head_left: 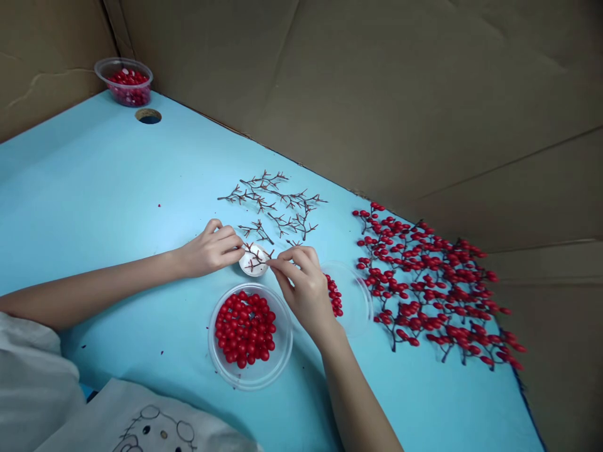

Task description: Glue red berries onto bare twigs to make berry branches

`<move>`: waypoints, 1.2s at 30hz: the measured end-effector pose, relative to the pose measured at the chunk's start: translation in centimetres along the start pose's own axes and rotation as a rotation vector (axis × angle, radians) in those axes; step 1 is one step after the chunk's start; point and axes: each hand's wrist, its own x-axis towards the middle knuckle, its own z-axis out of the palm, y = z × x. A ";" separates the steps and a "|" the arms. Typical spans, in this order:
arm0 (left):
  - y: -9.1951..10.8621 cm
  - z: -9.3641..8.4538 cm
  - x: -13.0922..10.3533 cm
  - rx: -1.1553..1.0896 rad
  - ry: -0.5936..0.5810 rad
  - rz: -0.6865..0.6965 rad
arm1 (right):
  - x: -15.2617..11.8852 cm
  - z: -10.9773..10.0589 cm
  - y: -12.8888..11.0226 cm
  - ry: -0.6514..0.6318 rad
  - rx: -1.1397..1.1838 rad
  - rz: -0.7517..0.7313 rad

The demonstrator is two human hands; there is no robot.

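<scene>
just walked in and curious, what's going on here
A person's right hand pinches a bare twig, its other end at the left hand's fingertips, above a small white dish. A clear tub of red beads sits nearer the person. Red-berried sprigs lie to the right.

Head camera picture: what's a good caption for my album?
Left hand and right hand hold a bare brown twig over a white dish, by red berries in a clear bowl.
</scene>
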 end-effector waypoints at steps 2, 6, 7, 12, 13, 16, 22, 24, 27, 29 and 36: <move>0.1 0.0 0.1 -0.016 0.011 -0.022 | 0.1 -0.3 0.1 0.023 -0.013 0.010; 0.3 -0.2 0.4 -0.084 0.056 -0.130 | 0.2 -0.8 0.2 0.110 -0.039 0.021; 0.4 -0.3 0.4 -0.102 0.068 -0.159 | 0.3 -0.9 0.2 0.129 -0.046 0.025; 0.4 -0.4 0.6 -0.166 0.083 -0.243 | 0.2 -1.0 0.5 0.118 -0.093 0.063; 0.4 -0.4 0.6 -0.174 0.078 -0.251 | 0.2 -1.0 0.6 0.094 -0.101 0.073; 0.4 -0.3 0.5 -0.199 0.072 -0.274 | 0.0 -1.0 0.8 0.020 -0.124 0.103; 0.6 -0.5 0.7 -0.229 0.085 -0.290 | -0.1 -1.2 1.0 -0.048 -0.092 0.154; 0.7 -0.7 0.8 -0.225 0.113 -0.282 | -0.1 -1.2 1.1 -0.059 -0.062 0.171; 0.9 -0.9 0.8 -0.215 0.160 -0.252 | -0.1 -1.1 1.3 -0.066 -0.015 0.192; 1.0 -1.0 0.9 -0.214 0.179 -0.242 | -0.1 -1.1 1.3 -0.070 0.005 0.202; 1.5 -1.8 1.4 -0.316 0.091 -0.351 | 0.0 -1.5 1.0 -0.085 -0.024 0.207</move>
